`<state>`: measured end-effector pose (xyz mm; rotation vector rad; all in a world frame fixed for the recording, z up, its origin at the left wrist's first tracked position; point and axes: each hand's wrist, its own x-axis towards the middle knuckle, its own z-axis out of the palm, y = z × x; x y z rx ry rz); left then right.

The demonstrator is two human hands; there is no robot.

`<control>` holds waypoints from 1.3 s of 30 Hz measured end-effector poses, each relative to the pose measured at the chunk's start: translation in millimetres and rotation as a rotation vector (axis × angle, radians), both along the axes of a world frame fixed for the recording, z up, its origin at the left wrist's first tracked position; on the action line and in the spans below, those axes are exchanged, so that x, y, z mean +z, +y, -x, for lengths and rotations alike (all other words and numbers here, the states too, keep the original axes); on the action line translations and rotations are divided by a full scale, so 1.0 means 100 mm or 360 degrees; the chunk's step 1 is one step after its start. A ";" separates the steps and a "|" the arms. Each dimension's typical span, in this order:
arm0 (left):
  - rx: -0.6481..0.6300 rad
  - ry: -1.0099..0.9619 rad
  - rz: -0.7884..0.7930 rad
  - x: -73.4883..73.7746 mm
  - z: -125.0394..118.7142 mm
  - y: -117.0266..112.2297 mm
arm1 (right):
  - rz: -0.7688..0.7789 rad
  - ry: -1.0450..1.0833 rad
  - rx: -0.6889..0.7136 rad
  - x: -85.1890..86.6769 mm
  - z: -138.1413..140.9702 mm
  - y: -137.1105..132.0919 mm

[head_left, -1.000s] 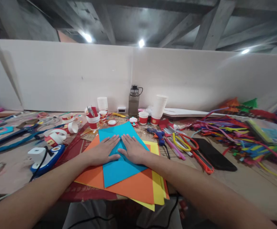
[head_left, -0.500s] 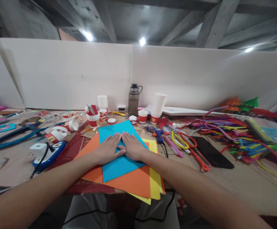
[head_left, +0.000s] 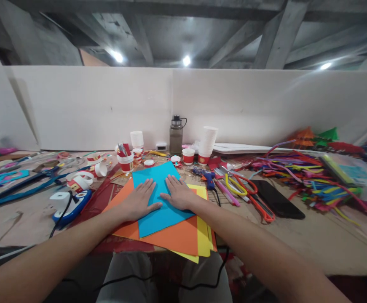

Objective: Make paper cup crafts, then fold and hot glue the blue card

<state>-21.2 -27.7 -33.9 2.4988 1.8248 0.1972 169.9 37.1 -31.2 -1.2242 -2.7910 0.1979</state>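
A blue sheet of paper lies turned at an angle on top of an orange sheet, with yellow sheets showing beneath on the right. My left hand rests flat on the blue sheet's left side, fingers stretched out and thumb pointing inward. On its right side my right hand also lies flat, fingers extended. A strip of blue paper shows between the two hands. Neither hand grips anything. Part of the sheets is hidden under the hands and forearms.
To the right lie a blue glue gun, scissors, a black phone and a pile of colourful pipe cleaners. Paper cups and a bottle stand behind. A blue-and-white power strip sits left.
My hands have slid apart on the blue sheet: the left went left and the right went right. Before, their fingertips were close together near the middle. The camera view has shifted slightly.
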 end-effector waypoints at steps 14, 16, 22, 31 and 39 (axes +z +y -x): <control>0.0139 -0.0210 -0.0335 0.23 0.15 0.26 | -0.0296 0.0218 0.0074 0.10 0.01 -0.10; 0.0070 -0.0219 -0.0368 0.15 0.07 0.34 | -0.0106 0.0141 0.0228 0.05 0.07 -0.11; -0.0104 -0.0042 -0.0114 -0.12 -0.03 0.37 | -0.0004 0.0149 0.0262 -0.02 0.08 -0.10; -0.0055 0.0024 -0.0082 -0.03 0.01 0.30 | -0.0055 0.0075 0.0168 0.00 0.00 -0.12; 0.0111 -0.0049 -0.0061 -0.01 0.10 0.17 | -0.0148 0.0046 -0.0260 0.08 -0.20 0.00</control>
